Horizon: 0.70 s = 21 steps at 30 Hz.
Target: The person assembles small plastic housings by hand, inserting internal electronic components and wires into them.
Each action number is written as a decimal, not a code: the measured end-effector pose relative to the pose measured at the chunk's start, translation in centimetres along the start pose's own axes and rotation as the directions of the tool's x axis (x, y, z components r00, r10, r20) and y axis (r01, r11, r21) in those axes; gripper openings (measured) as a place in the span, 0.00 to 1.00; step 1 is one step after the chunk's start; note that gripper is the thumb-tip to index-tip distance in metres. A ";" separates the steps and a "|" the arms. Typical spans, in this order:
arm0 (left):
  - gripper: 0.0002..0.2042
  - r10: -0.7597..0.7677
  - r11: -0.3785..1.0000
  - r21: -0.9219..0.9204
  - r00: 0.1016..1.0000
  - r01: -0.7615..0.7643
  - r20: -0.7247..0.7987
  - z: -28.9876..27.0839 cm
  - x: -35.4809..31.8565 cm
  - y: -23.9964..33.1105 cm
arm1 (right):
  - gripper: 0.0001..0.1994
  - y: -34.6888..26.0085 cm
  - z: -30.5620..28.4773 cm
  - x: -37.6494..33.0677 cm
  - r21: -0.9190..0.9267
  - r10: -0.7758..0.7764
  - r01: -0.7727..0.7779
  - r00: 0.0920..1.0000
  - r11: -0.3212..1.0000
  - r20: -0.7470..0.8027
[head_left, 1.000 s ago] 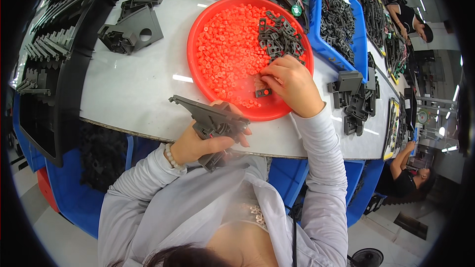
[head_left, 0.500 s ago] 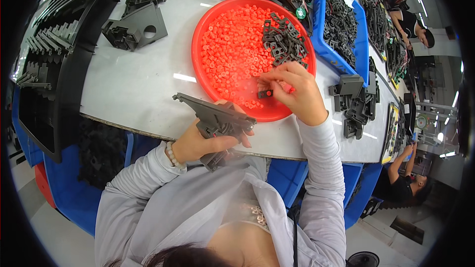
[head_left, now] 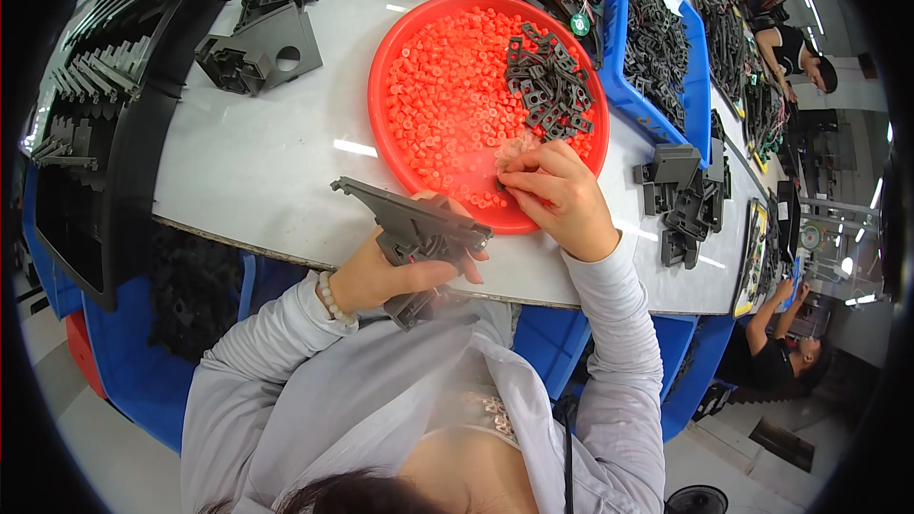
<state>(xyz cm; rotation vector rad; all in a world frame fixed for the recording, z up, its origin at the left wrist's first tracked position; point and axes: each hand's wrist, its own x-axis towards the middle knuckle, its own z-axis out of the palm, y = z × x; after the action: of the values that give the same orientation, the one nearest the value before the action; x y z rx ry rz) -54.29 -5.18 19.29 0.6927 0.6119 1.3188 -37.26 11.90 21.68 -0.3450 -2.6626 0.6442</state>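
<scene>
My left hand (head_left: 381,278) is closed round a dark grey plastic bracket (head_left: 416,221), whose long arm points to the upper left. It is held just in front of a round red tray (head_left: 377,100). Over the tray's near right part, my right hand (head_left: 569,200) pinches thumb and fingertips together on a small black plastic piece (head_left: 501,187), mostly hidden by the fingers. Many small red plastic caps (head_left: 443,86) fill the tray, and small black clips (head_left: 547,86) are heaped at its right side.
More dark grey brackets stand at the left (head_left: 271,52) and the right (head_left: 690,195) of the white table (head_left: 276,157). A blue bin (head_left: 614,62) of black parts sits beyond the tray. A black rack (head_left: 143,124) is at far left. Other people work at far right.
My right hand has drawn slightly nearer with its wrist turned, and its fingertips now cover the small black piece that showed beside them. My left hand and the bracket have hardly moved.
</scene>
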 end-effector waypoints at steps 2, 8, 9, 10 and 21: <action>0.19 -0.008 1.000 -0.004 1.000 0.008 -0.008 -0.2 0.0 -0.1 | 0.13 -0.2 -0.2 -0.1 -0.011 0.047 -0.047 0.999 0.999 0.007; 0.19 -0.037 0.999 -0.020 0.999 0.037 -0.010 0.0 -0.2 0.1 | 0.14 -0.4 -1.8 0.4 -0.035 0.111 -0.108 0.989 0.994 0.098; 0.19 -0.038 0.999 -0.020 0.999 0.038 -0.008 -0.1 -0.1 0.0 | 0.14 -0.5 -1.8 0.5 -0.031 0.121 -0.117 0.984 0.993 0.134; 0.19 -0.029 1.000 -0.013 1.000 0.029 -0.007 -0.1 -0.1 -0.1 | 0.14 -0.3 -1.8 0.6 -0.031 0.122 -0.119 0.984 0.992 0.132; 0.21 -0.049 0.999 -0.002 0.999 0.049 -0.018 -0.1 -0.1 -0.1 | 0.15 -0.2 -1.1 0.6 0.066 0.076 -0.079 0.996 0.995 0.040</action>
<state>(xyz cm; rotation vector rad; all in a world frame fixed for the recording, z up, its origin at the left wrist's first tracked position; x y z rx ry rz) -54.32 -5.25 19.17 0.6608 0.6386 1.2810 -37.36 12.39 22.87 -0.4232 -2.6664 0.7692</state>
